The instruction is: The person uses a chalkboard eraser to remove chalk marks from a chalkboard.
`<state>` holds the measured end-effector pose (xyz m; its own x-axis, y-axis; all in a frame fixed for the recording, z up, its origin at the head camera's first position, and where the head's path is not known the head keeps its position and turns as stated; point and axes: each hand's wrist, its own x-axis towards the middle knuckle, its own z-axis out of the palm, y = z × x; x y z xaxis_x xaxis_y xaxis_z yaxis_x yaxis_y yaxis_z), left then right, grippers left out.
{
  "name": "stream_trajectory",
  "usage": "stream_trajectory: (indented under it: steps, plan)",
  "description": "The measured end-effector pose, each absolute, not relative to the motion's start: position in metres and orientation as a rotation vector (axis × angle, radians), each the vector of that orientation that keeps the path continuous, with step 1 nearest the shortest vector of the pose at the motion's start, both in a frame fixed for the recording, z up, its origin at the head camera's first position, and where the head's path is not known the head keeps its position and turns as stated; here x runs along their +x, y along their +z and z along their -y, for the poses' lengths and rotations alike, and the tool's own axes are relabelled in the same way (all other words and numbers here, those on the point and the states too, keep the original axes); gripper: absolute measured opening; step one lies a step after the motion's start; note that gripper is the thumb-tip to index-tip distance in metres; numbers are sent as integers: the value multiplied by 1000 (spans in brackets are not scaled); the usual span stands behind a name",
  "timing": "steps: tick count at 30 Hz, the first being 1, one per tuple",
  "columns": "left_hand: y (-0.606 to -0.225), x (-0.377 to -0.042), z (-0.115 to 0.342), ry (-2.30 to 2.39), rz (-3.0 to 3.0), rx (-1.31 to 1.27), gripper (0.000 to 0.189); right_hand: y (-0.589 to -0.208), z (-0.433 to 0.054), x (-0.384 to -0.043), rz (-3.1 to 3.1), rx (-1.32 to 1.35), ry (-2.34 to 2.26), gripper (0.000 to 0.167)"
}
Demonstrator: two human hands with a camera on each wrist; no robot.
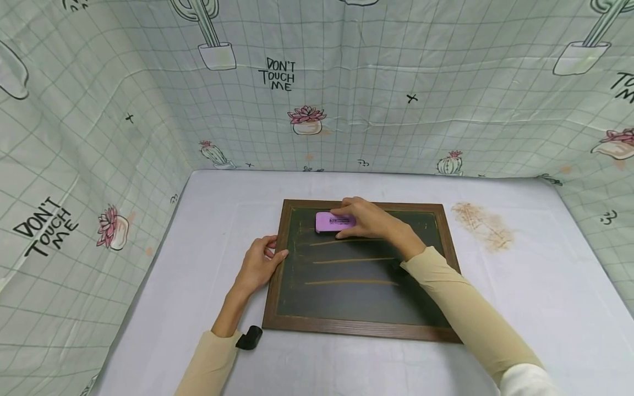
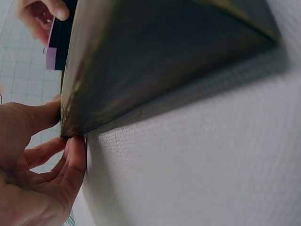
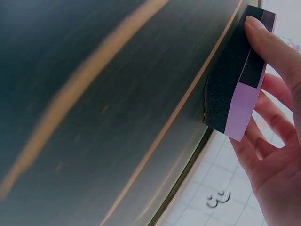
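A chalkboard in a brown wooden frame lies on the white table, with several orange-yellow chalk lines drawn across it. My right hand grips a purple board eraser near the board's top edge. In the right wrist view the eraser's dark felt faces the board, thumb on one side and fingers on the other. At the frame's left side, my left hand pinches the wooden edge; the left wrist view has its thumb above and fingertips below.
A brownish smudge marks the white table right of the board. Cloth printed with a grid and cacti rises behind the table and on both sides. A black wrist device sits by the left sleeve.
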<state>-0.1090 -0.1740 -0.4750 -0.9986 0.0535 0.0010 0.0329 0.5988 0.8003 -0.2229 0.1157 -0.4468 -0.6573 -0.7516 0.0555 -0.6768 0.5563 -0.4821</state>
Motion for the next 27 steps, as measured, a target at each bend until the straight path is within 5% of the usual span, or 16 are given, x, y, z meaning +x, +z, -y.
stream_trajectory:
  steps: [27]
  plan:
    - [-475, -108, 176, 1385, -2812, 100, 44, -444, -87, -225, -2590, -1274, -628, 65]
